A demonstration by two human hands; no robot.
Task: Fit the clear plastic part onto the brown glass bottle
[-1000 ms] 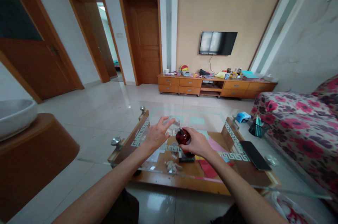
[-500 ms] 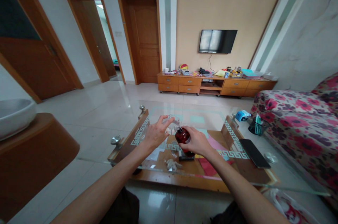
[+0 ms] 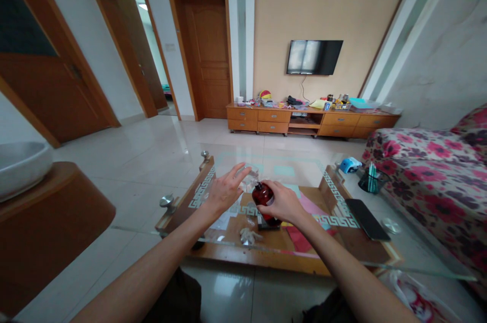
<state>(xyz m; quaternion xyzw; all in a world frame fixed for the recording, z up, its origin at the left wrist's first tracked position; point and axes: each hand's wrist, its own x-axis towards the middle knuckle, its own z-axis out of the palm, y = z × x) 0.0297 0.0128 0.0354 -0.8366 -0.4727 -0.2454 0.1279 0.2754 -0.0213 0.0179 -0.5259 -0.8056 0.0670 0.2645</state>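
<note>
Bottle (image 3: 261, 195) over glass table (image 3: 266, 262), contact unclear

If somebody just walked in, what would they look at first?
Probably the dark red bottle in the right hand, close to a clear object in the left hand, above the glass-topped table. Next might come the pink-flowered sofa along the right edge, then the black television on the far wall.

A glossy red-brown bottle (image 3: 261, 195) is held above the glass tabletop (image 3: 300, 173) in the right grip (image 3: 284, 203), tilted, its dark neck directed toward a clear container (image 3: 249, 178). A pale label is partly covered. The transparent container is held in the left grip (image 3: 226, 191), near the neck; contact cannot be judged.
</note>
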